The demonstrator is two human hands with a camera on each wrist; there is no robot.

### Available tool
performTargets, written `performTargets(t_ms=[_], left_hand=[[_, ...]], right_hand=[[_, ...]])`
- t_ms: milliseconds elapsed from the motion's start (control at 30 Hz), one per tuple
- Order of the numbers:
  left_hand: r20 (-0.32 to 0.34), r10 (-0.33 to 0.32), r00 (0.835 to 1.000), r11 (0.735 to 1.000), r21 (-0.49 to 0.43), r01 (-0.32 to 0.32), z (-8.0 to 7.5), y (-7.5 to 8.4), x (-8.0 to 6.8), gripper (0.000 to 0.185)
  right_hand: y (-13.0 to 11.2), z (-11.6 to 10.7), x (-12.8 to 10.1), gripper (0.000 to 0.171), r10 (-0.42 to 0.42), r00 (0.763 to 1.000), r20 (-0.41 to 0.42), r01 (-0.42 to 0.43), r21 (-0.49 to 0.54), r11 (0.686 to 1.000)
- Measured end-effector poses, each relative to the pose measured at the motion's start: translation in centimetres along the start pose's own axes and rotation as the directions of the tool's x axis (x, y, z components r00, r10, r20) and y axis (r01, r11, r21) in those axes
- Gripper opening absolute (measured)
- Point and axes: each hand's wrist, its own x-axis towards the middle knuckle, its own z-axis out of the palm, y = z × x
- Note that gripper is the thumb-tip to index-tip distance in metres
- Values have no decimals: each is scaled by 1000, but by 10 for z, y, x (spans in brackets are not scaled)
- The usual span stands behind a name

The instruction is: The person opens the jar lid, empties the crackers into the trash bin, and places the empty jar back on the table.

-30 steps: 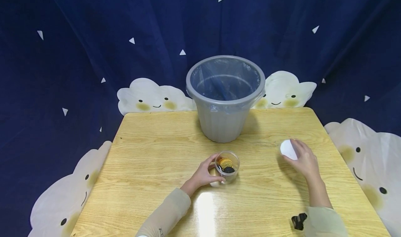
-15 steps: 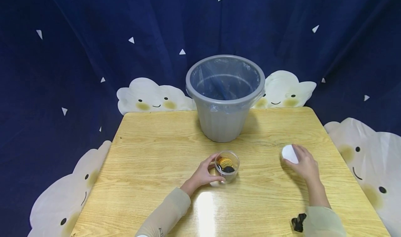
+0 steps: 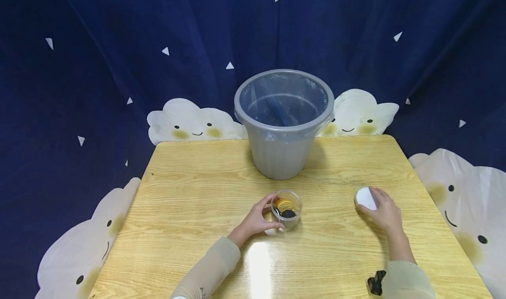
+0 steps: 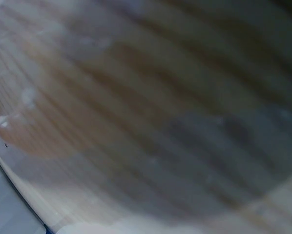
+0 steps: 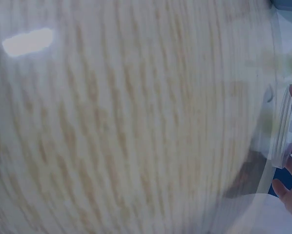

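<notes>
Two hands show in the head view. The left hand (image 3: 258, 220) grips one clear cup (image 3: 295, 222) from its left side, fingers and thumb curled round the wall; the cup stands on one wooden table (image 3: 197, 180), with yellow and dark biscuits (image 3: 285, 206) inside, overlapping too much to count surely. Well apart, to that grip's right, the right hand (image 3: 385, 212) holds one round white-faced piece (image 3: 366, 198) between fingers and thumb. One grey lined bin (image 3: 280, 156) stands beyond the cup; one small black object (image 3: 375, 282) is just beside the right sleeve (image 3: 407, 279). The left wrist view is dim, blurred wood grain; from it alone I cannot tell the hold. The right wrist view adds clear ridges (image 5: 282, 131) at the right hand's fingertips.
</notes>
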Motion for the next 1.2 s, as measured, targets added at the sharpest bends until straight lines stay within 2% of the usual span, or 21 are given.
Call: performTargets(t_ms=[300,533,800,1200], left_hand=[[2,-6,1000,1000,-5,6,0,0,0,90],[44,7,999,1000,-6,-7,-8,33,-2,85],[46,15,999,1000,-19,-14,-8,32,-2,86],[45,22,999,1000,-22,-21,-7,30,-1,87]], right_hand=[[3,5,-3,78,32,999,32,-32,-4,999],[7,9,-5,79,49,997,60,-48,-16,999],[9,11,-7,78,54,996,72,-51,-31,998],[7,7,-3,81,49,989,140,-41,-54,998]])
